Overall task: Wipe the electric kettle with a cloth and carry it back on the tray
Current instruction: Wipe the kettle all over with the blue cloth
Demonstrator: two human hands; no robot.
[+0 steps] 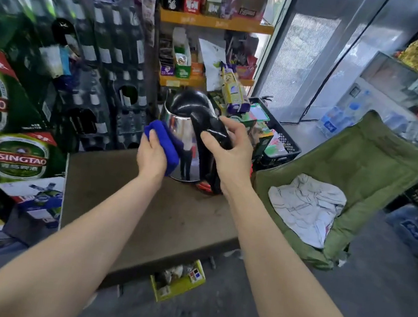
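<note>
Head: kettle (181, 117) in right hand (229, 155)

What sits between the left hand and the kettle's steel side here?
A blue cloth: the left hand grips it against the kettle, seen in the head view.

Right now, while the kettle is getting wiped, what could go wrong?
1. The kettle stands near the far edge of the table. A hard push from the blue cloth in the left hand might slide it off toward the crate.
2. The right hand holds only the black handle, so the shiny body could twist or tip.
</note>
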